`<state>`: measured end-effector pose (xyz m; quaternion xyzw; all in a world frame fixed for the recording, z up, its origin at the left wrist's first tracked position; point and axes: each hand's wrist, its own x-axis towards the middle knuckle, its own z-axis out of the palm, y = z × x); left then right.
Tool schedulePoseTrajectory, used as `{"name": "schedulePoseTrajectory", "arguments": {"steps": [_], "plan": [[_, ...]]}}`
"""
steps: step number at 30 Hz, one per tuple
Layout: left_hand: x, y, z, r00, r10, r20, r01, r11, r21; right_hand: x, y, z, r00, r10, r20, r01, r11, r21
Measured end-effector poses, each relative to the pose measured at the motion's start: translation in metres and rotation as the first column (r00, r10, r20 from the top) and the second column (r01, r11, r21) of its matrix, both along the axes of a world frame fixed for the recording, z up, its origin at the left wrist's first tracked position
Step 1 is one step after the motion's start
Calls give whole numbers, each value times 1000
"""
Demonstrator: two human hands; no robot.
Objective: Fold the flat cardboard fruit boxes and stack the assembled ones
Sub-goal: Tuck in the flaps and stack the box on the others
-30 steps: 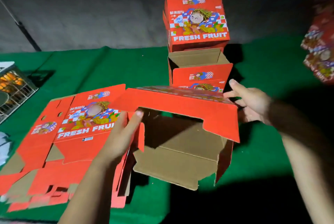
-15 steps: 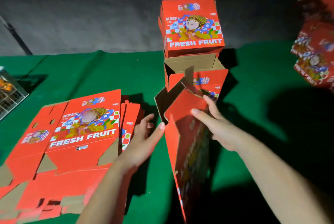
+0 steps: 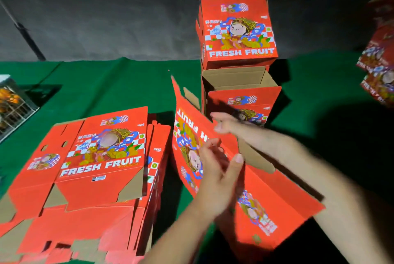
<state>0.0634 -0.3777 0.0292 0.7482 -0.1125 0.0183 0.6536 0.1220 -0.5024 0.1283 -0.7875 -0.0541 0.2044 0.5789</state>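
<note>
**Turning the Half-Folded Box**

While the half-folded box tips on its side in the middle of the green table, the left hand presses its printed side with straight, relaxed fingers, holding nothing. The right hand is blurry, fingers stretched along the top edge, not curled. To do this well, hold both sides steady and push each flap along its crease. The pile of flat boxes lies to the left. The stacked boxes stand just behind.
</note>
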Motion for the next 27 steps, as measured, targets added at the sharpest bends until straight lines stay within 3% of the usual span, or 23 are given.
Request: {"name": "schedulePoseTrajectory", "arguments": {"steps": [2,6,8,10,12,14,16,18,19,20,21,23,24,27], "plan": [[24,26,-3,997,76,-13,-76,997,-27,9,-4,4,998,55,-16,-56,998,-37],[82,96,-8,898,426,114,-439,886,151,14,-13,15,965,252,76,-232,950,-208],[102,131,-9,937,350,18,-348,924,160,17,-22,24,912,398,95,-364,895,-258],[107,154,-10,986,141,-90,-136,988,67,20,-32,32,888,449,100,-400,861,-313],[103,161,-14,998,30,-48,-22,987,160,21,-42,39,866,481,132,-376,803,-462],[97,154,-21,999,28,19,-32,977,209,20,-55,42,815,519,257,-283,744,-605],[90,146,-31,996,86,15,-87,992,89,19,-78,38,759,398,515,27,771,-636],[86,143,-40,990,136,-25,-137,990,-38,19,-107,19,628,34,778,480,769,-421],[85,142,-43,988,147,-36,-149,987,-64,19,-120,7,574,-208,792,627,733,-262],[84,143,-48,988,152,-34,-154,985,-76,19,-128,-7,588,-437,680,687,714,-136],[83,143,-51,987,161,-29,-163,983,-90,18,-133,-21,648,-612,454,692,722,-14],[84,140,-53,980,186,-78,-197,964,-177,18,-133,-53,762,-647,-30,641,747,175],[85,138,-52,971,215,-103,-233,950,-209,18,-130,-65,792,-594,-144,611,763,213],[89,135,-47,944,311,-112,-329,919,-218,26,-121,-79,804,-583,-119,594,775,214]]}}
